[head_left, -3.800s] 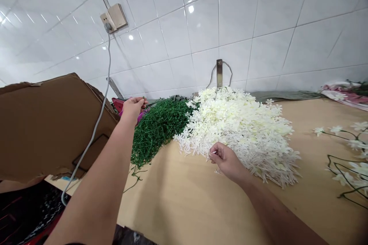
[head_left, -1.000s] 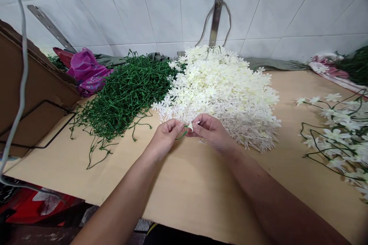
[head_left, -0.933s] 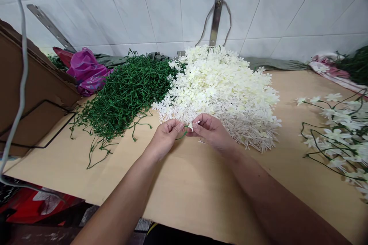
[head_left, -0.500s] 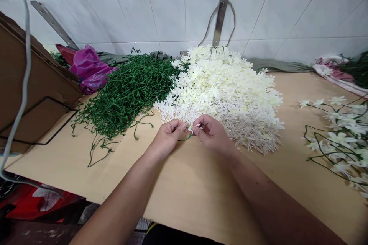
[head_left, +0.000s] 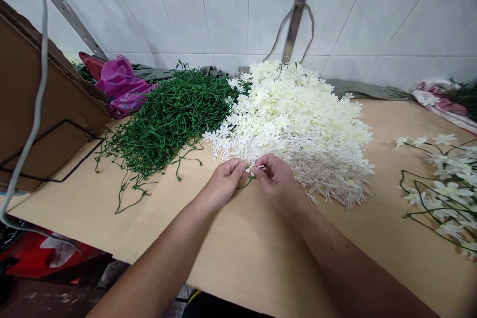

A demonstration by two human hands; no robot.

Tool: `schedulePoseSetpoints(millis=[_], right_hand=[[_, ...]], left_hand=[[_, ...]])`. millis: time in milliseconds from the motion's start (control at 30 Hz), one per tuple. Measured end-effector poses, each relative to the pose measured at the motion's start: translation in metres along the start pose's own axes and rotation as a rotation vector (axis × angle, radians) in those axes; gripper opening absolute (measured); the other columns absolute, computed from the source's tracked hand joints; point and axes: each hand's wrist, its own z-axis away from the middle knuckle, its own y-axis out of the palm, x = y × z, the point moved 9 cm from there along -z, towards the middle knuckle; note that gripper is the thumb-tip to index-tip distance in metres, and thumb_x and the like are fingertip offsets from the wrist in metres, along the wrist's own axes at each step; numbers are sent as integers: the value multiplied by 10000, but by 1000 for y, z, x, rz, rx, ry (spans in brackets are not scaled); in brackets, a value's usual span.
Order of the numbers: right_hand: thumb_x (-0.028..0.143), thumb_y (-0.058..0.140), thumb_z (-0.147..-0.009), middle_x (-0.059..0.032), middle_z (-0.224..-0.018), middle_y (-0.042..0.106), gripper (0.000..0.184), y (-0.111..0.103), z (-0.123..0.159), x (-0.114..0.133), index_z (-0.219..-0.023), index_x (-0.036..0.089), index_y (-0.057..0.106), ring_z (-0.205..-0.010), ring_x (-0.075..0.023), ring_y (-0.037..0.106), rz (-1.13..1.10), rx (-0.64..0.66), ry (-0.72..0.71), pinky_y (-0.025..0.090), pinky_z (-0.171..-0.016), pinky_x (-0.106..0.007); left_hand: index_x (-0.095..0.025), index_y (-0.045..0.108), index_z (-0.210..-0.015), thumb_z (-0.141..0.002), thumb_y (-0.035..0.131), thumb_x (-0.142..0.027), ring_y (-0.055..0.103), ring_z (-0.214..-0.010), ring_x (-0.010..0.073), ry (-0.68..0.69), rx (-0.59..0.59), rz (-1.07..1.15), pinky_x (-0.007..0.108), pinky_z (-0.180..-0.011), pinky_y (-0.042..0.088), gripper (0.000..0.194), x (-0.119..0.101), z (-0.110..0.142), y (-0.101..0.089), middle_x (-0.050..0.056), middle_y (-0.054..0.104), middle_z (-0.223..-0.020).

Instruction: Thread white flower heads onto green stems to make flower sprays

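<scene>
My left hand is closed in a pinch on a thin green plastic stem, which curves down below the fingers. My right hand pinches a small white artificial flower by its pale stalk. Flower and stem meet between my fingertips; whether they are joined I cannot tell. Just beyond my hands lies a large heap of white artificial flowers, their pale stalks pointing toward me. Left of it, touching, is a heap of green plastic stems.
At right lie white flower sprays on green stems. A cardboard box and a grey cable stand at left, with a purple plastic bag behind. A metal bracket is fixed to the tiled wall.
Earlier my left hand was at the green heap and my right at the flower stalks. Both came together at the front, and the flower has turned against the stem. The view shifted slightly.
</scene>
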Motion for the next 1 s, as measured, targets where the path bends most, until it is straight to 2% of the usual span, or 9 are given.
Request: schedulePoseSetpoints(millis=[167,433,833,1000], right_hand=[[238,525,-705,14,-604,492,91,3,0,-4,-701,161,477,-519,-79,447,-57,16,46,351,-459,-195],[231,532,-699,29,-556,476,83,3,1,-4,-672,159,501,-488,-73,403,7,29,51,321,-450,-193],[210,519,-691,17,-551,460,102,5,6,5,-612,164,474,-505,-88,400,53,-58,-7,322,-473,-213],[196,518,-684,25,-542,462,72,8,4,-1,-631,168,478,-488,-81,390,-7,8,52,312,-459,-209]], left_hand=[[-166,347,-558,-746,472,-436,208,-432,47,-12,-12,23,197,-414,162,352,6,-1,-1,-71,270,-461],[-171,338,-580,-752,439,-461,192,-430,47,-12,68,25,196,-419,149,352,4,1,8,-78,256,-460],[-177,352,-581,-738,440,-413,189,-424,51,-12,62,63,199,-417,152,297,1,3,10,-82,248,-458],[-178,339,-561,-753,408,-408,195,-436,58,6,98,1,204,-427,164,308,-1,4,13,-75,252,-466]])
